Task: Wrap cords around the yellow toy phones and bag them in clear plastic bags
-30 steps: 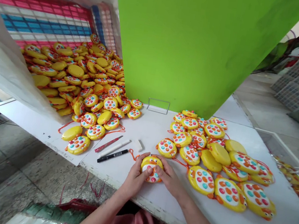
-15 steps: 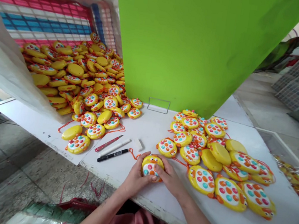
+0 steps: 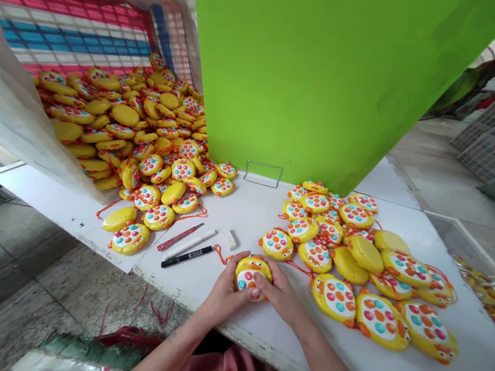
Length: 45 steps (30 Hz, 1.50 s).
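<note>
Here, the left hand (image 3: 224, 294) and right hand (image 3: 280, 296) cradled a toy (image 3: 249, 271) right of the pens (image 3: 185, 257), fingers (image 3: 272, 275) closed round it, seemingly steadying it for the thumbs.

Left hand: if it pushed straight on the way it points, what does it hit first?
The left hand points up-right and is on the yellow toy it grips with the right hand. Past that, probably the nearest toy of the right pile; depth is unclear.

The left hand (image 3: 222, 294) and right hand (image 3: 283, 296) clasp a round yellow plastic toy with coloured buttons (image 3: 250, 269) at the white table (image 3: 252, 217) edge. A black marker pen (image 3: 186, 257) lies at ten o'clock. A heap of matching yellow toys (image 3: 351, 257) lies at two o'clock.
</note>
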Each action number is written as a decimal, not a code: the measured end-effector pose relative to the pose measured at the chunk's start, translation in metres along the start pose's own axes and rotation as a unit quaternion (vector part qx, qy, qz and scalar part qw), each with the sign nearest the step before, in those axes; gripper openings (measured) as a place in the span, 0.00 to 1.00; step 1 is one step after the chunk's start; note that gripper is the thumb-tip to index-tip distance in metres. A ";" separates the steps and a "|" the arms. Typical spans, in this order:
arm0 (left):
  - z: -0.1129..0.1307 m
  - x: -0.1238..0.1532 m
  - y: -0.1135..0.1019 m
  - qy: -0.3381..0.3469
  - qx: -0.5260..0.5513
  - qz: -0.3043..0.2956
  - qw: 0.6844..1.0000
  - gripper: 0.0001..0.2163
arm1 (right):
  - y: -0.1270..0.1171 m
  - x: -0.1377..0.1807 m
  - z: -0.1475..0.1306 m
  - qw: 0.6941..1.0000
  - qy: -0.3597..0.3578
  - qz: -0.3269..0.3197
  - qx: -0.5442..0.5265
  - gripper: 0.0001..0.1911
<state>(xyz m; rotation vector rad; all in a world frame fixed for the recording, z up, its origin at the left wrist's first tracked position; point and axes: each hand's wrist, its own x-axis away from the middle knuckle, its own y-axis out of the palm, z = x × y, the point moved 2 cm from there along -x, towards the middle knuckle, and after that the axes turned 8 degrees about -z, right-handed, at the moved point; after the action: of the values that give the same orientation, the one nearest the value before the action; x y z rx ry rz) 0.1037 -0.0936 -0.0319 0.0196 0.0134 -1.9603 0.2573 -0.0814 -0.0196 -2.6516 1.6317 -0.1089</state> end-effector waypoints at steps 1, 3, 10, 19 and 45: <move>0.000 0.000 0.000 0.001 -0.004 0.001 1.000 0.34 | 0.000 0.000 -0.001 1.000 -0.001 0.001 0.000 0.21; 0.000 0.000 0.000 0.004 -0.013 0.004 1.000 0.34 | 0.000 0.000 -0.001 1.000 0.002 0.003 0.001 0.21; -0.003 -0.001 0.000 0.003 -0.009 0.007 1.000 0.31 | 0.001 -0.001 0.000 1.000 0.008 0.015 0.002 0.20; 0.001 -0.001 0.000 -0.002 -0.016 0.012 1.000 0.31 | 0.002 -0.001 0.003 1.000 0.006 0.006 -0.028 0.19; -0.001 -0.001 0.000 0.002 -0.014 -0.003 1.000 0.43 | 0.000 0.001 0.003 0.999 0.001 0.017 -0.028 0.21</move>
<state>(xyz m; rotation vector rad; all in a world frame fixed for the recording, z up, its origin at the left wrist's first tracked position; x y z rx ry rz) 0.1039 -0.0929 -0.0329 0.0048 0.0423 -1.9654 0.2576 -0.0825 -0.0223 -2.6625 1.7045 -0.0650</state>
